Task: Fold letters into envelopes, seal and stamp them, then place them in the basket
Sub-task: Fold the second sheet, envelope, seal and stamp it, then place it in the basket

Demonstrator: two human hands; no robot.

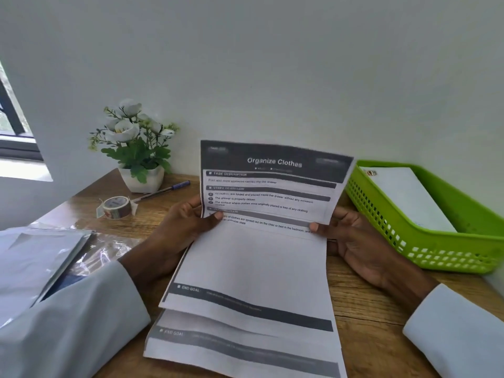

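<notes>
1. The left hand (185, 222) pinches the left edge of the letter (261, 241), thumb on the printed face, the other fingers hidden behind the sheet.
2. The right hand (351, 238) grips the right edge the same way; only its thumb tip shows on the front, and the palm lies partly behind the paper.
3. The letter is held up at the centre of the view, its upper part folded toward the person, headed "Organize Clothes". The small print below the heading is blurred and mostly unreadable.
4. More printed sheets (240, 347) lie under it at 6 o'clock, their lower edge cut off by the frame.
5. The green basket (436, 252) sits at 3 o'clock on the wooden table (362, 304), with a white envelope (409, 197) inside; the stamp on its far corner is too small to make out.
6. At 9 o'clock a pile of envelopes (35, 257) and clear plastic wrap (106, 249) lies partly covered by the left sleeve (71, 320).
7. At 10 o'clock lie a tape roll (116, 207) and a pen (163, 190), just in front of a potted plant (136, 143) with white flowers.
8. A window (13, 118) is cut off at the left edge.
</notes>
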